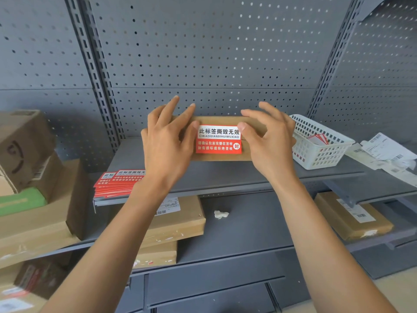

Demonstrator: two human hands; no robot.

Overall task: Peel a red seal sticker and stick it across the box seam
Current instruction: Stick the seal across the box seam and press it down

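A flat brown cardboard box (222,157) lies on the grey shelf in front of me. A red and white seal sticker (218,139) with printed characters lies flat across the box's front face and seam. My left hand (167,141) rests on the box's left end, its thumb touching the sticker's left edge. On the right end sits my right hand (270,141), with its thumb pressing the sticker's upper right corner. Both hands' fingers are spread over the box top.
A stack of red seal sticker sheets (117,182) lies at the shelf's left front. A white plastic basket (320,142) holding small cards stands right of the box. Printed labels (383,152) lie far right. Cardboard parcels (29,168) fill the left side and the lower shelf.
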